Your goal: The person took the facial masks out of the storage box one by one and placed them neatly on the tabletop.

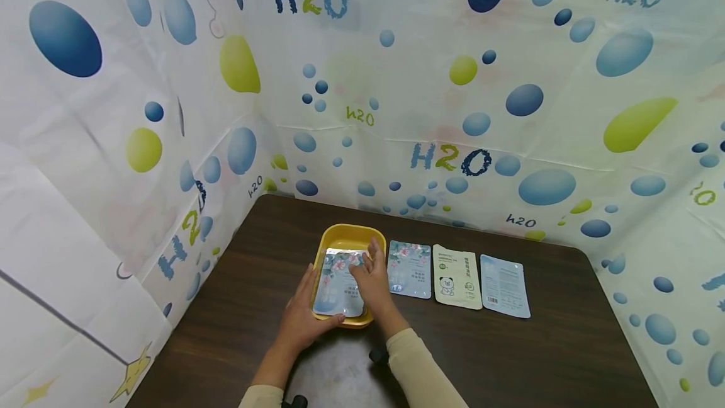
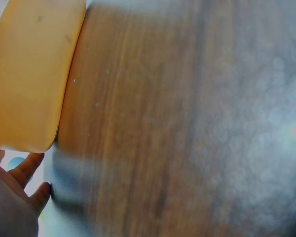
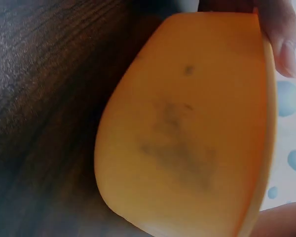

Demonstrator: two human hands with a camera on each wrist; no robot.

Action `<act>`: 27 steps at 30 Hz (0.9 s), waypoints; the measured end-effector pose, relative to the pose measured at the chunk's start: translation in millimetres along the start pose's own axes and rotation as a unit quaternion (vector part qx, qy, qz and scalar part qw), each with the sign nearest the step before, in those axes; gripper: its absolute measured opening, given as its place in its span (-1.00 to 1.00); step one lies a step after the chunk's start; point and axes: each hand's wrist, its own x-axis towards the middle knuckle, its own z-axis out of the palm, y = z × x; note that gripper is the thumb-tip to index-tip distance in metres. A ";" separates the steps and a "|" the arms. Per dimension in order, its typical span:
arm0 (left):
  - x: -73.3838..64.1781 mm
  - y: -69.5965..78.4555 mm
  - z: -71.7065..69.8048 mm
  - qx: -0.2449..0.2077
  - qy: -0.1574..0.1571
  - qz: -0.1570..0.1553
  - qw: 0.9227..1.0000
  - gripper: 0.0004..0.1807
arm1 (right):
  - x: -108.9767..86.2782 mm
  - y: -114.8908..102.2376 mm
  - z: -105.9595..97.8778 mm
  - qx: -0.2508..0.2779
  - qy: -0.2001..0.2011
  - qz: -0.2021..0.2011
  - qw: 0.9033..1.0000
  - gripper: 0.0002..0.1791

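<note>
A yellow plastic tray [image 1: 349,228] sits on the table, with a flat blue floral sachet [image 1: 335,288] lying face up inside it. My left hand [image 1: 303,315] grips the tray's near left corner, fingers along the left side and thumb at the front rim. In the right wrist view, a thumb [image 3: 287,57] bends over the tray rim. Above the tray's right side is my right hand [image 1: 375,279], fingers raised and spread, thumb pointing left over the sachet. It pinches nothing. The left wrist view shows the tray's outer wall [image 2: 32,74] and left fingertips beyond its corner.
Right of the tray lie three sachets in a row: a blue floral one [image 1: 410,269], a cream one with a bear [image 1: 456,277] and a light blue one with printed text [image 1: 505,286]. The dark wooden table [image 1: 566,345] meets a patterned curtain [image 1: 419,93] behind.
</note>
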 end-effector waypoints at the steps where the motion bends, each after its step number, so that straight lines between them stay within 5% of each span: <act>1: 0.0 0.2 0.0 -0.002 0.000 0.000 1.000 0.35 | -0.3 0.1 0.4 0.001 0.000 0.000 1.000 -0.12; 11: -0.3 0.5 0.3 0.001 -0.002 -0.002 1.000 0.35 | -0.1 12.4 1.1 -0.010 0.005 0.036 0.999 -0.13; 27: 0.0 1.4 -0.6 0.003 -0.006 -0.006 1.000 0.35 | -0.3 18.0 4.0 -0.042 0.026 0.023 0.999 -0.10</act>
